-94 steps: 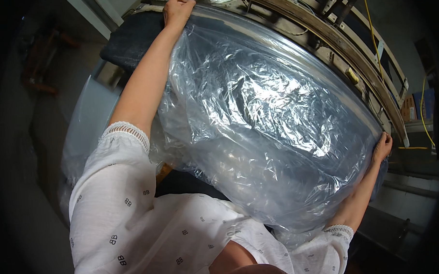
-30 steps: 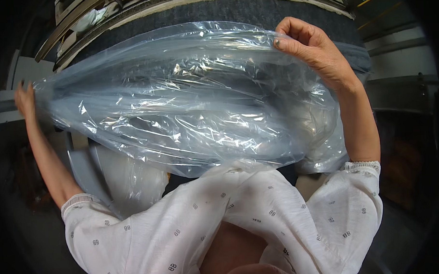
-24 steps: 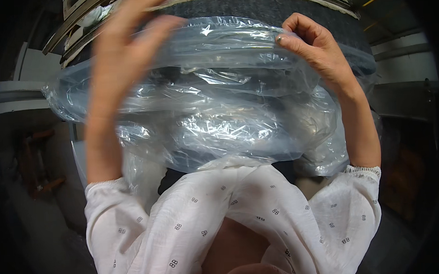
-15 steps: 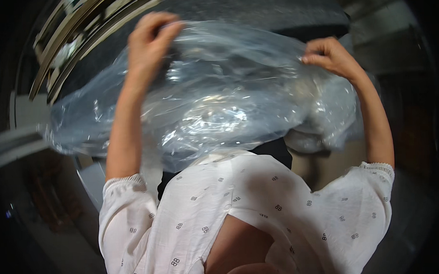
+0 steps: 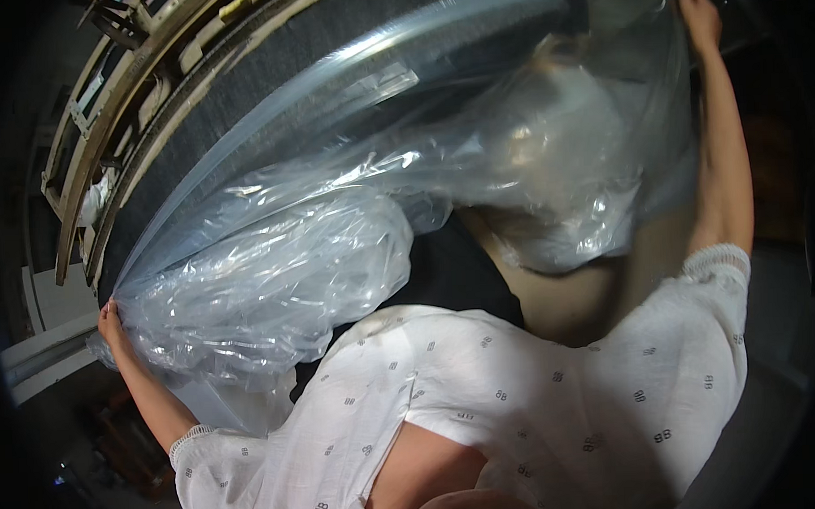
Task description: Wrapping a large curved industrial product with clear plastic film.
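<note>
A large sheet of clear plastic film [image 5: 273, 268] is spread between my two hands, bunched and crinkled nearest my body. Its far edge is drawn into a taut band from lower left to upper right. My left hand [image 5: 112, 326] is closed on the film at the far left. At the upper right, my raised right hand [image 5: 700, 15] pinches the other end, arm stretched out. Beneath the film lies a dark grey surface [image 5: 205, 118], partly seen through it. More crumpled film hangs at the right, over a beige surface.
A curved-looking wooden frame [image 5: 108, 148] with slats runs along the upper left, beside the dark surface. Pale bars [image 5: 43, 352] stick out at the left edge. A beige floor area [image 5: 562, 307] shows in front of me at the right.
My hands have moved far apart: the left down and to the left, the right up and to the right. The film between them has gone from loose to stretched along its far edge.
</note>
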Available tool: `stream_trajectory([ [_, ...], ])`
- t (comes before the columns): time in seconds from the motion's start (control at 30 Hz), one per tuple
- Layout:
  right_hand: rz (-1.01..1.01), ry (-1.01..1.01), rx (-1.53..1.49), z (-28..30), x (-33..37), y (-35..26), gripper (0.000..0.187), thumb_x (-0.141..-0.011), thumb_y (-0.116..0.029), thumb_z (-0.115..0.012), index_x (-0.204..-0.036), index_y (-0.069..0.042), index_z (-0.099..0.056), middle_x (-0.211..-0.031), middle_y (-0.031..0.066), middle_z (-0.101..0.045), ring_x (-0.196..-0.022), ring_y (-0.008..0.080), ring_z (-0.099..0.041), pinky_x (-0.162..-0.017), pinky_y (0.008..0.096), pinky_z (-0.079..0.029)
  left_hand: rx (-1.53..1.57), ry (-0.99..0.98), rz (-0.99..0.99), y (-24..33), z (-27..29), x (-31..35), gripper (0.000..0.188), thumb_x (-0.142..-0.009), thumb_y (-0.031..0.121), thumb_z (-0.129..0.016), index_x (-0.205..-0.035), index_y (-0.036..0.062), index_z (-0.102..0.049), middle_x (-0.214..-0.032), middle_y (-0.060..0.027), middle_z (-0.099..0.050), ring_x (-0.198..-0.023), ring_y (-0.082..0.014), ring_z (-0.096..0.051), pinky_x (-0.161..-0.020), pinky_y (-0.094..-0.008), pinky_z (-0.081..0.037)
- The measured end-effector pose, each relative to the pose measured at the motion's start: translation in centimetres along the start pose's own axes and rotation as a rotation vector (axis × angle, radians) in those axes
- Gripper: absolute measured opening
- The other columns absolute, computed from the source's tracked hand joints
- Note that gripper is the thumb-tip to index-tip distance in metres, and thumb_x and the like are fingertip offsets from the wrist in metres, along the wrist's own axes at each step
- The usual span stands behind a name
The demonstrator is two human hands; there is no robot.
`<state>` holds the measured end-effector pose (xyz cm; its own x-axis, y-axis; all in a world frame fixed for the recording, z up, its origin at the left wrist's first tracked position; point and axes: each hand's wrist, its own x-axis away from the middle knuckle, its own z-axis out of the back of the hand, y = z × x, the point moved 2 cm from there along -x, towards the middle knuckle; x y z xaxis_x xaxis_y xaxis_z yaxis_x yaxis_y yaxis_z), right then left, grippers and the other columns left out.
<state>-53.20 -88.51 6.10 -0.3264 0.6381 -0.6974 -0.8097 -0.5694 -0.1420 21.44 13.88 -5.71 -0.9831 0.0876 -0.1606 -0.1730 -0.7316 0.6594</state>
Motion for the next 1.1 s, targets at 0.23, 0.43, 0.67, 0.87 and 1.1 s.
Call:
stream_trajectory([
  [0.23,0.612,-0.372,-0.381,-8.2,4.1,-17.2,0.046,-0.094,-0.030,-0.036,-0.126,0.002,-0.040,-0.130,0.0146,-0.043,-0.119,0.0258,-0.041,-0.096,0.0290,-0.032,0.161,-0.092,0.228,0.8,-3.9,5.7,0.018,-0.082,0.024,-0.062,-0.087,0.0070,-0.063,-0.076,0.0031,-0.058,-0.069,-0.0068,-0.049,-0.065,-0.0213,-0.039],
  [0.43,0.505,-0.470,-0.200,-12.4,7.3,-21.5,0.054,-0.089,-0.045,-0.037,-0.134,-0.015,-0.035,-0.139,0.0108,-0.032,-0.130,0.0256,-0.026,-0.104,0.0407,-0.024,-0.154,-0.191,0.244,-4.3,6.9,5.7,0.026,-0.082,0.029,-0.060,-0.092,0.0043,-0.063,-0.082,0.0010,-0.059,-0.074,-0.0107,-0.051,-0.068,-0.0253,-0.041],
  [0.67,-0.067,-0.819,-0.545,-18.7,1.9,-16.5,0.057,-0.089,-0.051,-0.034,-0.126,-0.010,-0.048,-0.133,0.0115,-0.042,-0.124,0.0212,-0.037,-0.103,0.0280,-0.024,0.243,-0.007,0.086,9.9,-7.9,5.8,0.049,-0.075,0.041,-0.066,-0.109,0.0051,-0.060,-0.101,-0.0048,-0.061,-0.094,-0.0158,-0.055,-0.084,-0.0280,-0.041],
  [0.87,0.460,-0.126,0.195,-11.4,2.5,-29.0,0.024,-0.089,-0.022,-0.046,-0.109,-0.013,-0.054,-0.113,0.0083,-0.051,-0.097,0.0277,-0.053,-0.078,0.0375,-0.045,0.051,0.491,-0.178,8.4,-10.9,3.2,0.037,-0.072,0.040,-0.069,-0.089,0.0068,-0.067,-0.078,-0.0012,-0.064,-0.072,-0.0095,-0.056,-0.068,-0.0236,-0.044],
  [1.1,0.636,-0.684,-1.216,-0.4,18.1,-54.9,0.012,-0.085,-0.011,-0.055,-0.094,-0.002,-0.056,-0.087,0.0056,-0.054,-0.081,0.0136,-0.051,-0.072,0.0241,-0.041,0.182,0.626,-0.090,15.3,-11.3,8.2,0.016,-0.074,0.016,-0.058,-0.078,0.0017,-0.064,-0.069,-0.0088,-0.062,-0.062,-0.0160,-0.055,-0.059,-0.0292,-0.044],
])
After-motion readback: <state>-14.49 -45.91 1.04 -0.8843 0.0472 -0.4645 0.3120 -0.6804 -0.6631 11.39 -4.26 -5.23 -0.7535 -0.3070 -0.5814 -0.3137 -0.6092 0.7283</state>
